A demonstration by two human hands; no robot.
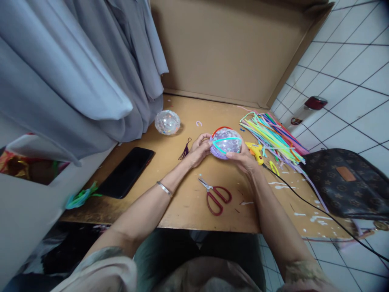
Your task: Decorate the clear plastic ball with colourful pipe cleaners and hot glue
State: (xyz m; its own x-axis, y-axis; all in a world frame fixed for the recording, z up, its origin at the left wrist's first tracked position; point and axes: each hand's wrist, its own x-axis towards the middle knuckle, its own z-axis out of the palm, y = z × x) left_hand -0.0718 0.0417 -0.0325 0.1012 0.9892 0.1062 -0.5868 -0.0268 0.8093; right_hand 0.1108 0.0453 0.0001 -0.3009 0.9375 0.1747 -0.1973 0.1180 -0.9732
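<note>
Between my two hands is a clear plastic ball [227,146] with purple strands round its lower side, a turquoise loop on its front and a red strip along its top. My left hand [201,151] grips the ball's left side with the fingers curled. On the right side, my right hand [242,158] holds it, thumb pressed on the front. Just beyond the right hand lies a yellow glue gun [256,152], partly hidden by it. Red-handled scissors [215,195] rest on the table below the ball. A dark purple tassel [184,151] lies left of my left hand.
Another clear ball [167,122] sits at the back left, near a grey curtain [121,81]. A black phone [127,172] lies at left. Colourful pipe cleaners [270,136] and a brown patterned bag [349,186] are at right. A black cord [299,195] crosses the table's right side.
</note>
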